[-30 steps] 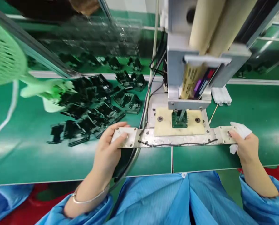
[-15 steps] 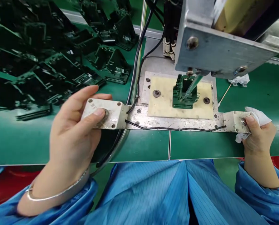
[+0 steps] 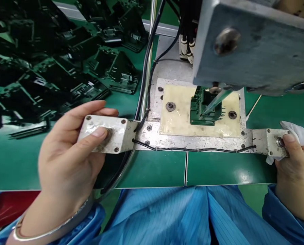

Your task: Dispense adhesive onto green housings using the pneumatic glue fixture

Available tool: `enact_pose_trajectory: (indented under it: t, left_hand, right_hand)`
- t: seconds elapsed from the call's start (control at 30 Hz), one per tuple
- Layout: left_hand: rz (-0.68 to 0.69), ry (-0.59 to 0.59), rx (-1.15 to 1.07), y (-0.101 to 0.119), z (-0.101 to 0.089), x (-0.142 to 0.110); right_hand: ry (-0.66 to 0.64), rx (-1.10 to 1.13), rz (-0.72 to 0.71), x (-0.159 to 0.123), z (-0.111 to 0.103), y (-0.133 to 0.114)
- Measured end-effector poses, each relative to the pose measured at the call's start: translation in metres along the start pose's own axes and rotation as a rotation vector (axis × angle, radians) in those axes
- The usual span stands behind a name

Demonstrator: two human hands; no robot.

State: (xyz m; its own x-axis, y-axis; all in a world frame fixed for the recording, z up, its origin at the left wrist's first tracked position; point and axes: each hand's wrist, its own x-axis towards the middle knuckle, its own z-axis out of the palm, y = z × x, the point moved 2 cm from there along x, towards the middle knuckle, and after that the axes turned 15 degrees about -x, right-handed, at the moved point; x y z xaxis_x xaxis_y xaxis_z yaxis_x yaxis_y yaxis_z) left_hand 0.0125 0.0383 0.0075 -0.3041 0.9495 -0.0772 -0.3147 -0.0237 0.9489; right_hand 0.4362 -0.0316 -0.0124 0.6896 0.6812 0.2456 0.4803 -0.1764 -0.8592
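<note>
Sitting between both hands, green part [image 3: 204,110] under press head [image 3: 254,44].

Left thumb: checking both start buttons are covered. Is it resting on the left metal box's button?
Yes, the left hand has its thumb on the button of the left metal box.

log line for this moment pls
left hand: thumb on left button box | right hand: thumb on right button, holding white cloth | green part on fixture under press head
</note>
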Motion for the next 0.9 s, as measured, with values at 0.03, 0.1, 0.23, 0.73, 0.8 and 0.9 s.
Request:
enact_pose_trajectory:
  t: [0.03,0.1,0.23,0.73,0.8,0.9]
  left_hand:
    - [-0.003,0.001,0.004,0.000,0.001,0.000]
    - [-0.015,0.000,0.013,0.001,0.002,0.000]
    - [-0.003,-0.034,-0.001,0.000,0.000,0.001]
    - [0.155,-0.083,0.098,0.002,-0.001,0.002]
    - [0.348,-0.133,0.274,0.013,0.004,-0.002]
    - [0.483,-0.284,0.430,0.031,0.024,-0.004]
  right_hand:
    - [-0.005,-0.008,0.014,0.000,0.000,0.000]
    - [-0.011,-0.035,0.034,-0.001,0.000,0.001]
    - [-0.015,-0.032,0.046,-0.001,0.000,0.004]
    - [-0.022,-0.024,0.114,0.001,0.001,0.010]
    - [-0.036,-0.005,0.126,0.000,0.002,0.010]
    - [-0.044,-0.039,0.147,0.000,0.000,0.012]
